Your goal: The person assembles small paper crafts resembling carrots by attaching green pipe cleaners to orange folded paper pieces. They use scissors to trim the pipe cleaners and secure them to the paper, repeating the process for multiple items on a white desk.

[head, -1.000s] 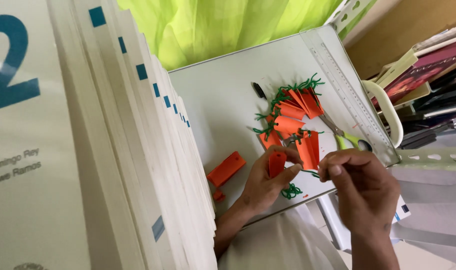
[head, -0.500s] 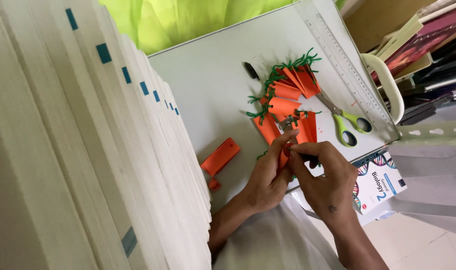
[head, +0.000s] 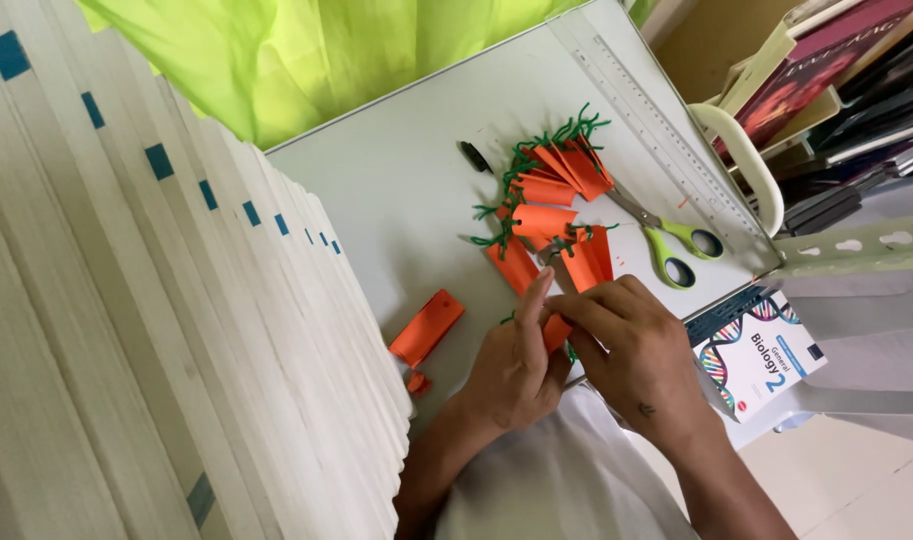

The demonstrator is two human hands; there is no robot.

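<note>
Both hands meet at the near edge of a pale grey board [head: 416, 190]. The left hand [head: 511, 365] and the right hand [head: 636, 355] are pressed together around a small folded orange paper piece [head: 555, 330], which shows only as a sliver between them. The left index finger [head: 536, 300] is stretched straight out, pointing away from the person, with the remaining left fingers curled under the piece. The right fingers [head: 601, 300] are bent and bunched over its top, clamped on it.

Just beyond the fingertips lies a heap of orange paper carrot shapes with green yarn tops [head: 551, 195], the nearest ones touching or almost touching the outstretched index finger. Right of the right-hand fingers, scissors with lime-green handles [head: 676, 245] lie flat on the board. Farther out, a long clear plastic ruler [head: 656, 120] runs along the board's edge. Left of the left hand, well apart from the fingers, lies a flat orange paper rectangle [head: 428, 325]. A small black object [head: 474, 157] sits beyond the heap.

A tall stack of white sheets with blue tabs [head: 176, 300] fills the left side.
</note>
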